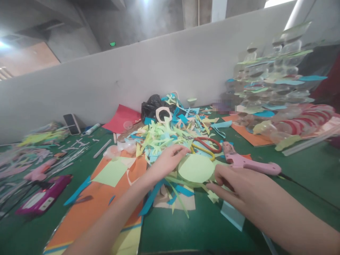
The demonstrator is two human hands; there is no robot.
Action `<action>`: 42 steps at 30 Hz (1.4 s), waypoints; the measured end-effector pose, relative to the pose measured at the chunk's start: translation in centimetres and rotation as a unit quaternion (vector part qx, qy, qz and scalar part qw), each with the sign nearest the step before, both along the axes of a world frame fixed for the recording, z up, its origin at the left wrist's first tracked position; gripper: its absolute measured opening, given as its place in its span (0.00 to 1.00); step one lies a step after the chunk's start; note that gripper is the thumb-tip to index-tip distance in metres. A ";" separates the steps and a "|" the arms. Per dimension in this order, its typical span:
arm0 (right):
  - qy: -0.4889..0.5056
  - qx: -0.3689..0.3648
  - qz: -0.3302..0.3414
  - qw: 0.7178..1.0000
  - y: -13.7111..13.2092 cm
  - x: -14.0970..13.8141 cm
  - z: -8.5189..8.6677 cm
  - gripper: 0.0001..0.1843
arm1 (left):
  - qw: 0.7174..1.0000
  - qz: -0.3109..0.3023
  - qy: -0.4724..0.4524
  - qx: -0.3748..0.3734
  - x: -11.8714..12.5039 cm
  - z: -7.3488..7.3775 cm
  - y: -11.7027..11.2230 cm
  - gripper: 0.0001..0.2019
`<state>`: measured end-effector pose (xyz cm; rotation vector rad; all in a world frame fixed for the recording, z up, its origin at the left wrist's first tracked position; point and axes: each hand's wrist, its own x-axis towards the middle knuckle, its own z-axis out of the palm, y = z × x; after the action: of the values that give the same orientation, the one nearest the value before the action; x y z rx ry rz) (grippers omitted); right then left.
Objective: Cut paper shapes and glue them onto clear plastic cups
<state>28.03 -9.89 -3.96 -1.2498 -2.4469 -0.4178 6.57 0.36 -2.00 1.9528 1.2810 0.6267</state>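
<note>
A pale green paper circle (196, 168) lies between my two hands, over a heap of paper scraps (170, 132). My left hand (173, 157) is closed at the circle's upper left edge, thumb and fingers pinched together there. My right hand (235, 186) is at the circle's right edge, its fingers bent and its thumb apart from them. Behind the circle lie scissors with red and yellow handles (208, 145), partly covered by scraps. A pink glue gun (249, 164) rests just beyond my right hand, its cord running off to the right.
Orange card (106, 202) with a green paper square (110, 171) lies on the left. A purple box (45, 196) and a second pink glue gun (41, 170) sit farther left. At the back right stands a tiered plastic-and-paper model (273, 78). A black plastic bag (151, 104) touches the partition (111, 78).
</note>
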 end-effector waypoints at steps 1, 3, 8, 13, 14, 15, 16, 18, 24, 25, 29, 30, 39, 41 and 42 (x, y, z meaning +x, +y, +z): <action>0.014 0.008 0.001 1.000 -0.2 -0.3 0.3 0.06 | 1.000 0.000 -0.003 -0.004 0.0 0.0 0.0 0.17; 0.022 0.024 0.025 0.999 -0.5 -0.9 0.8 0.07 | 1.000 0.003 -0.004 -0.023 0.1 -0.1 0.1 0.17; 0.033 0.018 0.050 0.998 -0.6 -1.3 0.4 0.06 | 0.999 0.004 -0.014 -0.042 0.1 -0.7 0.5 0.18; 0.047 0.011 0.061 0.997 0.0 -1.3 -0.3 0.09 | 0.998 0.002 -0.034 -0.057 0.1 -1.0 0.6 0.17; 0.056 0.013 0.062 0.996 0.2 -1.3 -0.3 0.09 | 0.997 0.001 -0.038 -0.061 0.2 -0.9 0.5 0.17; 0.062 0.017 0.064 0.996 0.3 -1.4 -0.3 0.09 | 0.997 0.001 -0.038 -0.063 0.2 -0.8 0.4 0.17; 0.065 0.024 0.066 0.995 0.4 -1.4 -0.3 0.09 | 0.997 0.002 -0.036 -0.063 0.2 -0.6 0.3 0.16; 0.065 0.030 0.069 0.995 0.4 -1.4 -0.2 0.10 | 0.997 0.006 -0.028 -0.065 0.2 -0.4 0.1 0.16; 0.056 0.040 0.070 0.995 0.4 -1.4 -0.6 0.10 | 0.997 0.013 -0.020 -0.077 0.1 -0.5 0.2 0.15; 0.052 0.048 0.067 0.995 0.4 -1.3 -0.6 0.09 | 0.997 0.013 -0.022 -0.078 0.1 -0.6 0.3 0.15; 0.036 0.061 0.058 0.996 0.7 -1.3 -0.8 0.07 | 0.996 0.010 -0.034 -0.082 0.1 -0.9 0.5 0.15; 0.038 0.061 0.058 0.996 0.8 -1.3 -0.8 0.08 | 0.996 0.011 -0.036 -0.085 0.1 -0.9 0.5 0.14; 0.071 0.009 0.082 0.994 0.9 -1.2 -0.6 0.11 | 0.995 0.018 -0.019 -0.093 0.2 -0.4 0.2 0.14; 0.079 0.002 0.085 0.993 0.8 -1.2 -0.6 0.11 | 0.995 0.021 -0.017 -0.096 0.2 -0.4 0.1 0.13; 0.081 -0.002 0.086 0.993 0.8 -1.3 -0.6 0.12 | 0.995 0.022 -0.017 -0.097 0.2 -0.4 0.1 0.13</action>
<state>26.77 -9.05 -4.58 -1.0203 -2.3919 -0.2538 6.76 0.50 -2.43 1.7524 1.3173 0.5327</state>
